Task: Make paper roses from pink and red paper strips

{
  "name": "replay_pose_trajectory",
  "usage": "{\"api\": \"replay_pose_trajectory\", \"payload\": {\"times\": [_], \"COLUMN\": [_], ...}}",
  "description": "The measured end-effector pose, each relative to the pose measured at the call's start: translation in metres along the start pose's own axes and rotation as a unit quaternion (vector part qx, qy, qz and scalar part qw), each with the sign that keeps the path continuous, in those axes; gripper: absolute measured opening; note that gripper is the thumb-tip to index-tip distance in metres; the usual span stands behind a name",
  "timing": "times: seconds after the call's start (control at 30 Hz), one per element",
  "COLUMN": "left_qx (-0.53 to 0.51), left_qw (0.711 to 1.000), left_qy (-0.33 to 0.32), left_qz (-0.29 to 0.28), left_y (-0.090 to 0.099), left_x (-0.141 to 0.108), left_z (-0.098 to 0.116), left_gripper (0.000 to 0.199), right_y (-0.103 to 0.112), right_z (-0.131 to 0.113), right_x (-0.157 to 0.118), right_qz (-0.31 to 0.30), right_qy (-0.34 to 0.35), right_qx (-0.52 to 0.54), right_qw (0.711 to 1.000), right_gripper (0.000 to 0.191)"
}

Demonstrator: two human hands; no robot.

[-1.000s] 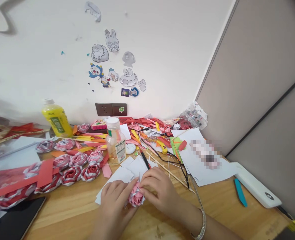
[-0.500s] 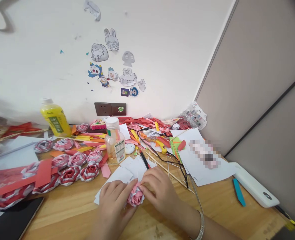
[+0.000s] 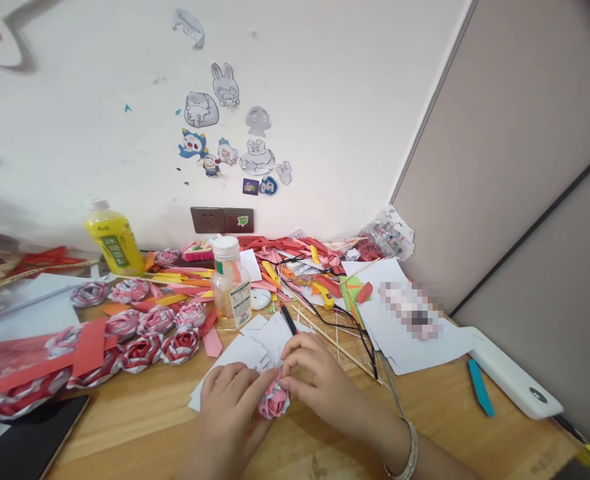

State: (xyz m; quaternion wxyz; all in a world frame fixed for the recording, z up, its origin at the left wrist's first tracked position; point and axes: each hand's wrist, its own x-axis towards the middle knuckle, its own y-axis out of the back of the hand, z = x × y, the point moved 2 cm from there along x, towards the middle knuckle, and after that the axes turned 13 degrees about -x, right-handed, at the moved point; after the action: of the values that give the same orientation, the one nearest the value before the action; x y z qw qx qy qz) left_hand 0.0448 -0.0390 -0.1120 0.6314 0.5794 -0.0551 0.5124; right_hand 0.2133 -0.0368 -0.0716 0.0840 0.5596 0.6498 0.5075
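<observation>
L hand (image 3: 229, 403) in head view is gripping a pink-and-white paper rose (image 3: 275, 403) from its L side; R hand (image 3: 317, 377) is pinching the rose's upper R petals btwn thumb & fingertips. Rose is sitting btwn both hands, low ctr. of view, over the wooden table (image 3: 139, 427). R wrist is wearing a silvery bracelet (image 3: 414, 448). White paper sheets (image 3: 235, 357) are lying just beyond the hands, w/ a black pen-like item (image 3: 289, 320) resting nr. their R side. Clear jar (image 3: 227, 290) w/ white cap is standing behind the sheets. Red/pink-and-white roses (image 3: 181, 345) are lying in rows to the L, nr. a black phone (image 3: 39, 433). White device (image 3: 512, 377) is lying far R, w/ a teal strip (image 3: 481, 388) beside it.
</observation>
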Motion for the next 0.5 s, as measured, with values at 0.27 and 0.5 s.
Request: {"api": "replay_pose_trajectory", "payload": {"times": [0.27,0.5], "left_qx": [0.015,0.018], "left_qw": [1.000,1.000], "left_qy": [0.003,-0.010], "left_qz": [0.004,0.008], "left_y": [-0.0024,0.0008], "left_x": [-0.0020,0.0013], "left_z": [-0.0023,0.0024], "left_gripper": [0.032,0.032], "right_y": [-0.0026,-0.0067], "right_z": [-0.0010,-0.0022], "right_x": [-0.0029,-0.0012], "right_qz": [0.108,0.134], "right_qy": [0.122,0.163], "right_qx": [-0.182,-0.237], "right_qw": [0.970,0.948], "right_gripper": [0.016,0.022]}}
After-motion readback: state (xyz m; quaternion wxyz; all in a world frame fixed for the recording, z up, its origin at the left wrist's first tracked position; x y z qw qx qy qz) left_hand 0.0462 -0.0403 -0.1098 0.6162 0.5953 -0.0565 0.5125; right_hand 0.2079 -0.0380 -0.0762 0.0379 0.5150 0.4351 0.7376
